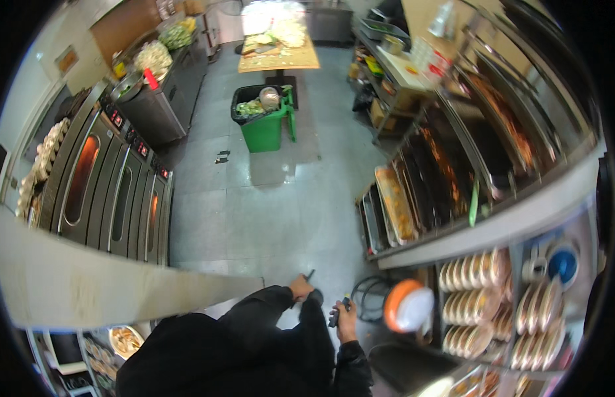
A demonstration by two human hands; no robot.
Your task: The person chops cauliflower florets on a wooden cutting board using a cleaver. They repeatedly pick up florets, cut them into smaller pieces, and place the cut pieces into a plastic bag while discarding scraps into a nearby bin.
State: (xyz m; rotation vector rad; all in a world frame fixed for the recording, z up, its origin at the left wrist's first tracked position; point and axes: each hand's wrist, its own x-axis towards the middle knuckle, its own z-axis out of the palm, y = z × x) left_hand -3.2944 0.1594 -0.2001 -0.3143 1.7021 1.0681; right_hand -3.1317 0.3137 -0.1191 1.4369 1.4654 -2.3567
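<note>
Low in front of me, my left hand [300, 289] is closed around a thin dark stick-like thing [310, 274], whose tip juts out past the fingers. To its right, my right hand [346, 321] grips a small black handheld object [334, 318] with a spot of yellow near its top. The kinds of both things are too small to make out. The two hands are apart, above the grey tiled floor [221, 218]. A black wire frame and an orange-and-white round container [410, 306] stand just right of my right hand.
A stacked oven [99, 178] lines the left side. Ahead stands a green bin [264, 134] with scraps, before a wooden-topped table [281, 61] heaped with chopped vegetables. On the right are a tray rack [453, 159] and shelves of stacked bowls [476, 304]. A wall end [122, 284] juts in from the left.
</note>
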